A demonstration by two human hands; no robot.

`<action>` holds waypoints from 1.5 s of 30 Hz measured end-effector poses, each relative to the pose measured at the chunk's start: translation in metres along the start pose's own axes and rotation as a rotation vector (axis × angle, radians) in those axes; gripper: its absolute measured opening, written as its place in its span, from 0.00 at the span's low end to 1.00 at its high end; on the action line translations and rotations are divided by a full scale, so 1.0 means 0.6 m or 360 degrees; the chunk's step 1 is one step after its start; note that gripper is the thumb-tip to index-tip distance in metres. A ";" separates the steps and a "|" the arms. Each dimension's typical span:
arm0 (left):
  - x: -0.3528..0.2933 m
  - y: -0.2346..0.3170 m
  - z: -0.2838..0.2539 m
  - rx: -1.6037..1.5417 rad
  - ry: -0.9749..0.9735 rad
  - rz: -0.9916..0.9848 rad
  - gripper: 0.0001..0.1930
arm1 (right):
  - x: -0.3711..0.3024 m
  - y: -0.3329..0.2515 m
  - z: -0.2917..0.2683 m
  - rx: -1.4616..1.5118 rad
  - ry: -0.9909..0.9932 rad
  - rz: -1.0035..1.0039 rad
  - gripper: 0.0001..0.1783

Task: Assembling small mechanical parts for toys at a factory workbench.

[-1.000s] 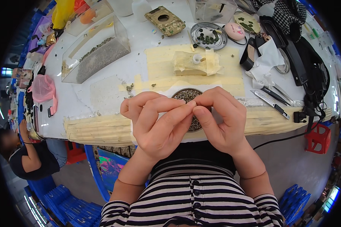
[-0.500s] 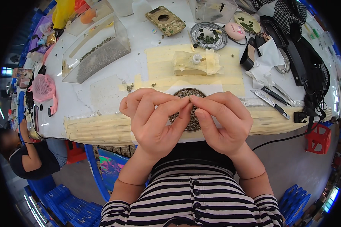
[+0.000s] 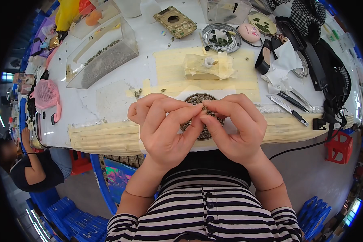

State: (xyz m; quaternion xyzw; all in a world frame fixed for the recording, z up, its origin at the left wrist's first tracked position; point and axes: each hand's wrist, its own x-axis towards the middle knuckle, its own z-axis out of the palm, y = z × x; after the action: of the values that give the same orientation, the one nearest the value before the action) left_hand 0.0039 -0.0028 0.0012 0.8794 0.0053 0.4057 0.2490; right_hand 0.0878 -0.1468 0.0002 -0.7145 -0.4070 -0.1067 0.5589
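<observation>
Just above a round tin [image 3: 201, 94] of small mottled parts, my two hands meet fingertip to fingertip. Thumb and forefinger of my left hand [image 3: 163, 133] are pinched. My right hand [image 3: 238, 129] is pinched too, its fingertips against the left ones. A tiny olive-brown piece [image 3: 205, 108] shows between the fingertips, too small to name; how much each hand grips it is hidden. The hands cover the tin's sides. Beyond the tin lies a tape-wrapped block [image 3: 197, 71] with a small white cup [image 3: 209, 62] on it.
A clear bin [image 3: 105, 64] of tiny parts stands at the left. Further back are a camouflage model hull [image 3: 175, 22] and a metal dish [image 3: 222, 38] of dark green pieces. A utility knife [image 3: 288, 109] and tweezers [image 3: 293, 101] lie at the right. Another person [image 3: 32, 167] sits at far left.
My right thumb has risen to meet the forefinger, and the right fingertips have shifted slightly. The tiny piece between the hands shows more plainly. My left hand stays nearly still.
</observation>
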 end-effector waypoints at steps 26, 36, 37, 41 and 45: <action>0.001 0.003 -0.003 -0.0038 -0.0006 0.0000 0.11 | -0.001 0.002 0.000 0.0111 -0.0074 0.0084 0.15; -0.001 -0.002 0.000 0.0010 -0.0008 -0.0045 0.13 | -0.005 0.006 0.002 -0.0126 0.0024 -0.0383 0.18; 0.000 -0.002 0.000 0.0008 -0.0006 -0.0046 0.13 | -0.004 0.007 0.002 -0.0144 0.0021 -0.0414 0.18; 0.000 -0.002 0.000 0.0024 -0.0013 -0.0049 0.12 | -0.005 0.006 0.005 -0.0208 0.0076 -0.0400 0.17; 0.000 -0.001 0.000 -0.0018 0.0005 -0.0041 0.12 | -0.007 0.005 0.006 -0.0211 0.0089 -0.0242 0.15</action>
State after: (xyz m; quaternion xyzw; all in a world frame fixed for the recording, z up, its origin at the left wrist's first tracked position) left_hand 0.0039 -0.0022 0.0006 0.8772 0.0148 0.4039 0.2592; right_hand 0.0865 -0.1458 -0.0058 -0.7137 -0.4364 -0.1953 0.5119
